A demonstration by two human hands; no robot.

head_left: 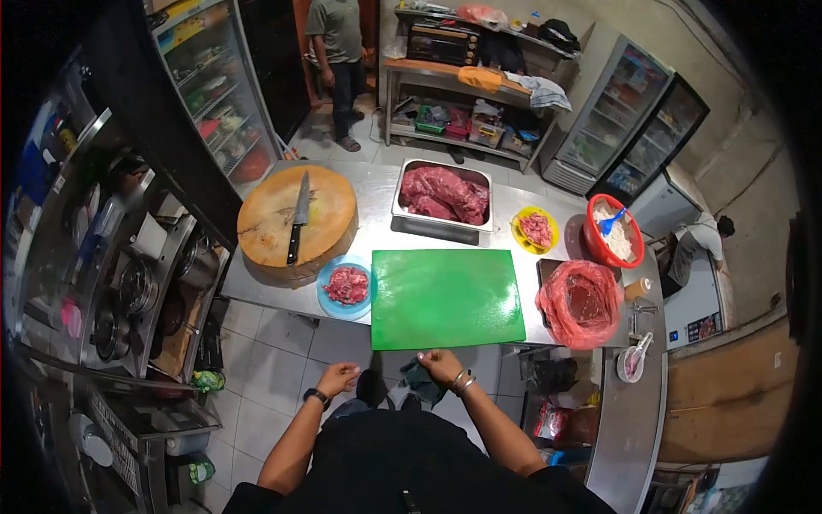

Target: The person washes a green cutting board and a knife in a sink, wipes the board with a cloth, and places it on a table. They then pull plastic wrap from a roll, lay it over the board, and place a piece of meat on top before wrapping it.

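Observation:
My left hand hangs in front of the table's near edge with its fingers curled; whether it pinches anything is too small to tell. Between the fingers of my right hand is a dark cloth, just below the green cutting board. A blue plate of cut meat sits left of the board. Behind the board, a steel tray holds large pieces of raw meat. A knife lies on the round wooden block.
To the right are a yellow plate of meat, a red bowl with a blue spoon, and a red plastic bag. One person stands behind the table; another is at the far right.

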